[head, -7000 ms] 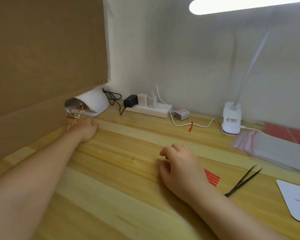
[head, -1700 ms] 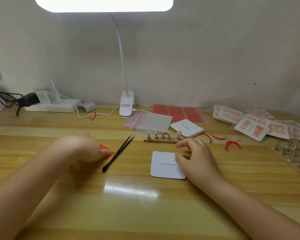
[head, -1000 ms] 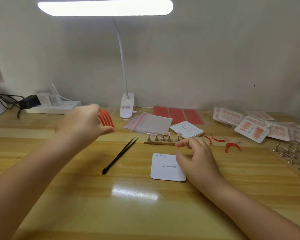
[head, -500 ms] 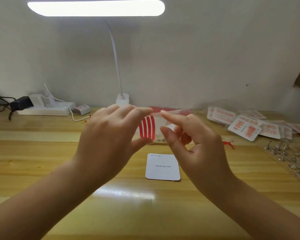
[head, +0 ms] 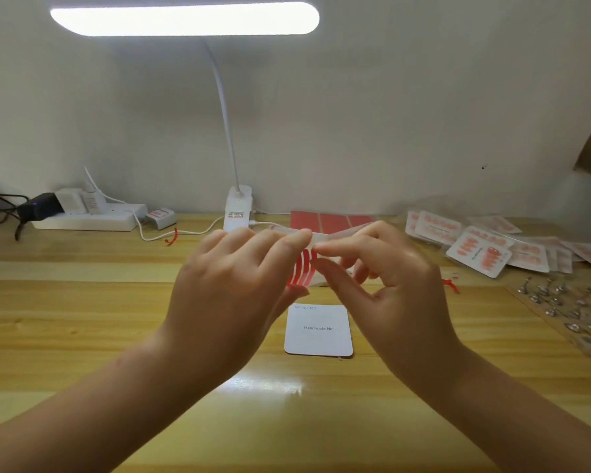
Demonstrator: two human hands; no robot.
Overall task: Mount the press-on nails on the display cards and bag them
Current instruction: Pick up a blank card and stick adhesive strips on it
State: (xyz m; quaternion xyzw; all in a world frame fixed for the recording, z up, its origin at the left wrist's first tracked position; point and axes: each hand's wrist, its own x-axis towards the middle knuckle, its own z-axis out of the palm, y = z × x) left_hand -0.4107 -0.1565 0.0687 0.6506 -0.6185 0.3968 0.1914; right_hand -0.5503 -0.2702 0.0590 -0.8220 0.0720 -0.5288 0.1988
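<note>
Both hands are raised above the wooden desk. My left hand (head: 232, 288) holds a small sheet of red adhesive strips (head: 302, 269) upright between thumb and fingers. My right hand (head: 386, 285) pinches the sheet's top right edge with thumb and forefinger. Below them a white display card (head: 318, 331) printed "Handmade Nail" lies flat on the desk. The nail stand and the tweezers are hidden behind my hands.
Bagged finished nail cards (head: 478, 247) are piled at the back right, with a board of metal nail holders (head: 567, 308) in front of them. A lamp base (head: 238, 213), red sheets (head: 331, 221) and a power strip (head: 86, 216) line the wall.
My left hand lifted the red strip sheet from the desk to the middle. My right hand left the card and came up to pinch the sheet's edge.
</note>
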